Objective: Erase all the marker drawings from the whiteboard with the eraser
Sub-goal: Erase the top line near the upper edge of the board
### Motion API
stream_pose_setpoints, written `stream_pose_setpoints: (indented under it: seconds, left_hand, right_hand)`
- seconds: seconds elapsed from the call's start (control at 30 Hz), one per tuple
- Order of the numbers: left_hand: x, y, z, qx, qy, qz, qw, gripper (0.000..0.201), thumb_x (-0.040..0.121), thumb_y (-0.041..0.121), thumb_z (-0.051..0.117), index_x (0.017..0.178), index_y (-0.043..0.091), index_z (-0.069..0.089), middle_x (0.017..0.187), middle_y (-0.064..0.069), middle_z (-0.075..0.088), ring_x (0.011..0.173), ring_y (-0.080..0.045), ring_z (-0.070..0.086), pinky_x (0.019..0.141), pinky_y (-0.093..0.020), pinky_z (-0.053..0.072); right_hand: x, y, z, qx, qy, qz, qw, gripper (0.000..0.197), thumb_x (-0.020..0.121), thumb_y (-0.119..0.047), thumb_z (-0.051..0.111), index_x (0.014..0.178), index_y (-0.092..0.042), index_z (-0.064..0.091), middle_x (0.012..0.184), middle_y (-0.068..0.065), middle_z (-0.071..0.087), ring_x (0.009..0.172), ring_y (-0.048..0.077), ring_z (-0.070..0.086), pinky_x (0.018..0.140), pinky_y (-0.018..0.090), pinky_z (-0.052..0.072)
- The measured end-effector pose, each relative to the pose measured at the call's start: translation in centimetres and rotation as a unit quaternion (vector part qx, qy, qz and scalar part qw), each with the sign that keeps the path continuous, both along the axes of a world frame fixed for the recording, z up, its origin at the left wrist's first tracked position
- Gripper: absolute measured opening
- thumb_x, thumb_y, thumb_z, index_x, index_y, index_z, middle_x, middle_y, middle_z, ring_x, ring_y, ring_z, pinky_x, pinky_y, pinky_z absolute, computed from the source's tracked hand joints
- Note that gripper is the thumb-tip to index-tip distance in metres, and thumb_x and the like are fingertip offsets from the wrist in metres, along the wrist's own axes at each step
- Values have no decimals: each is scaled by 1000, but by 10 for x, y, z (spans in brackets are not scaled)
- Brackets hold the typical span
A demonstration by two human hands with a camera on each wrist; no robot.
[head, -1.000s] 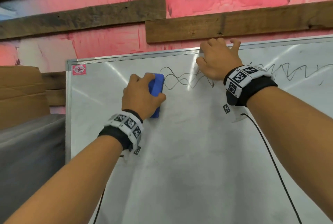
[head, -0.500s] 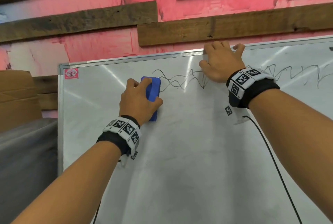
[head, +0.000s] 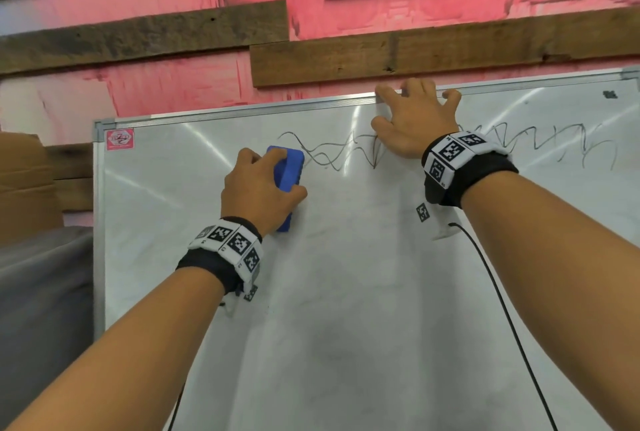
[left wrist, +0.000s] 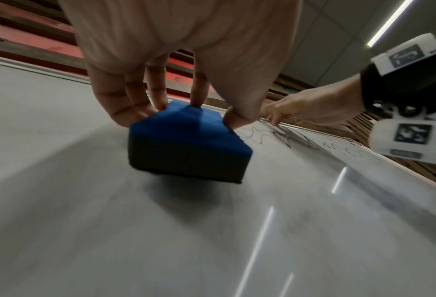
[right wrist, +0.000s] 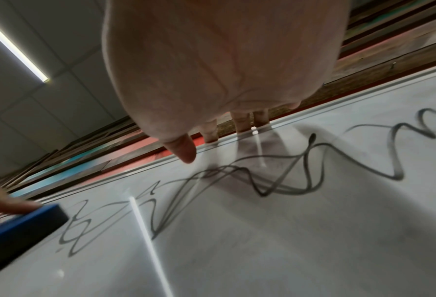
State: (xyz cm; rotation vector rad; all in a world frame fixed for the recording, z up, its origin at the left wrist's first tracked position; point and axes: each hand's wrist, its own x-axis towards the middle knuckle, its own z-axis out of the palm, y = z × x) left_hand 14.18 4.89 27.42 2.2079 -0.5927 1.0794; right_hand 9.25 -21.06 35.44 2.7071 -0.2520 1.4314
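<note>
A whiteboard (head: pixel 346 309) leans against the wall. A black marker squiggle (head: pixel 332 160) runs along its upper part and continues as zigzags (head: pixel 554 143) to the right. My left hand (head: pixel 258 188) grips a blue eraser (head: pixel 289 174) and presses it flat on the board, its right edge at the squiggle's left end. The left wrist view shows fingers and thumb pinching the eraser (left wrist: pixel 186 144). My right hand (head: pixel 412 122) hooks its spread fingers over the board's top frame (head: pixel 242 110), with the palm over part of the squiggle (right wrist: pixel 287 180).
The wall behind is pink with dark wooden planks (head: pixel 415 53). A cardboard box (head: pixel 24 188) and grey cloth (head: pixel 41 292) sit left of the board. A black cable (head: pixel 502 309) hangs from my right wrist across the board. A small black mark (head: pixel 609 94) sits near the top right corner.
The left hand has edged the eraser slightly rightward onto the squiggle's left end. The right hand stays on the top frame, its fingers now spread wider. The head view has shifted.
</note>
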Motion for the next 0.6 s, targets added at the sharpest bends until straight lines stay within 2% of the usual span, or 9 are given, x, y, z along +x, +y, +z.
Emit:
stream_pose_setpoints:
  seconds: [0.17, 0.23, 0.37, 0.43, 0.5, 0.6]
  left_hand:
    - [8, -4, 37, -33, -15, 12, 999, 63, 79, 45, 73, 138, 31, 53, 105, -2, 44, 88, -23, 45, 77, -32, 37]
    - [4, -5, 30, -38, -8, 12, 999, 63, 78, 44, 75, 136, 31, 54, 105, -1, 43, 87, -23, 46, 76, -32, 38]
    - [-7, -2, -14, -6, 10, 8, 1000, 62, 77, 46, 74, 133, 31, 54, 107, -1, 44, 84, -23, 50, 75, -34, 48]
    - [-9, -1, -28, 2, 16, 4, 1000, 63, 76, 48, 74, 134, 32, 53, 107, 0, 44, 84, -22, 51, 74, -32, 48]
    - [-6, -2, -26, -6, 15, 0, 1000, 63, 77, 49, 73, 135, 33, 53, 106, 1, 45, 85, -21, 50, 73, -30, 44]
    - [0, -8, -1, -14, 1, 1, 1000, 62, 78, 48, 73, 135, 33, 52, 107, 0, 45, 88, -21, 48, 76, -30, 38]
  right_hand:
    - [-5, -2, 1, 4, 3, 4, 1000, 51, 85, -50, 37, 135, -36, 41, 125, 5, 43, 129, 27, 33, 105, 61, 17]
    - [-5, -2, 1, 5, 7, 5, 1000, 53, 84, -51, 36, 135, -37, 40, 126, 5, 43, 129, 27, 33, 105, 61, 18]
    - [-2, -2, 1, 7, 16, 8, 1000, 56, 82, -52, 34, 135, -36, 39, 126, 5, 43, 130, 28, 32, 104, 61, 18]
    - [-1, -1, 2, 12, 17, 9, 1000, 55, 82, -51, 35, 134, -36, 39, 125, 5, 44, 130, 28, 31, 103, 60, 18]
    - [-1, -1, 2, 15, 19, 7, 1000, 53, 82, -51, 35, 133, -37, 39, 125, 5, 44, 130, 28, 31, 104, 60, 18]
    - [-2, -2, 1, 20, 22, 10, 1000, 51, 84, -50, 36, 134, -38, 39, 125, 5, 43, 131, 28, 31, 104, 61, 18]
